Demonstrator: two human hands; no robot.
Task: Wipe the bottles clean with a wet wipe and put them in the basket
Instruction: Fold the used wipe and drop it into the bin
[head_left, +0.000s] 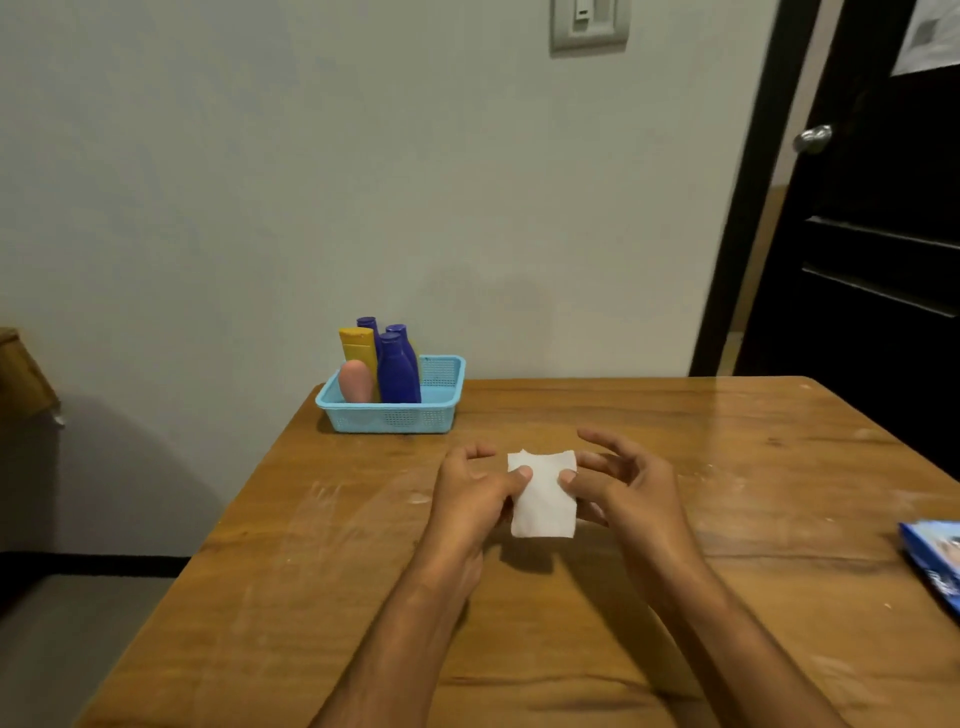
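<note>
Hands meet at frame center: left hand (470, 499) and right hand (626, 488) each pinch the white wet wipe (543, 501) above the desk (675, 447). Bottles (397, 371) stand in the blue basket (395, 415), upper left of them.

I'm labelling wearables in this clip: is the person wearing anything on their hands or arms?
Nothing visible. The left hand and right hand are bare, without gloves, rings, or a watch. Both forearms are uncovered down to the bottom edge of the picture, with no sleeve in view.

2 bare forearms; no sleeves
</note>
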